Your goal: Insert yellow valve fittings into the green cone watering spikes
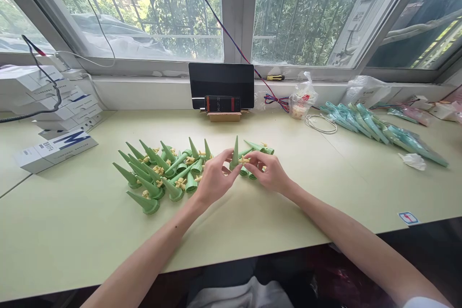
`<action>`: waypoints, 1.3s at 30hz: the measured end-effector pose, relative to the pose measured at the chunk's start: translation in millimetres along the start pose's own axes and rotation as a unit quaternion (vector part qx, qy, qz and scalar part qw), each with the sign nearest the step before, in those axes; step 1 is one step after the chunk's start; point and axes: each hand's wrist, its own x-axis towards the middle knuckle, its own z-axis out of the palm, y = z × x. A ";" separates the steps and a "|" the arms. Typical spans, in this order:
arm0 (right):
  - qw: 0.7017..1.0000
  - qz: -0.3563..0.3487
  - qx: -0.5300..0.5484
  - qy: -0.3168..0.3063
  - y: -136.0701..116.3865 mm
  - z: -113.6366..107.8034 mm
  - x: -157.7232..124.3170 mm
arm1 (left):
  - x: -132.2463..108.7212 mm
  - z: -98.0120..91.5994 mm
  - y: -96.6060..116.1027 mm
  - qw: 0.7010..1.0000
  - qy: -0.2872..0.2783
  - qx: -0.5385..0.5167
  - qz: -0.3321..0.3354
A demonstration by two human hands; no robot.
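My left hand pinches a green cone-shaped spike that stands tip up between both hands. My right hand pinches the small yellow valve part on the side of that same spike. Left of my hands lies a pile of several green spikes with yellow valves, tips pointing up and left. A few more green spikes lie just behind my right hand.
A dark tablet leans on the sill with a phone on a cardboard stand before it. White boxes sit at left. Teal packaged items, a plastic bag, a coiled white cable and red-blue wires lie at right.
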 end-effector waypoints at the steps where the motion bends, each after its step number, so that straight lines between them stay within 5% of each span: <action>1: 1.000 -0.004 -0.001 -0.002 0.0 -0.1 0.2 | -0.2 0.1 0.1 1.000 0.000 0.003 -0.001; 39: 1.000 -0.013 -0.012 0.004 2.4 0.6 -0.7 | -0.2 1.0 -1.7 1.000 0.006 0.012 0.004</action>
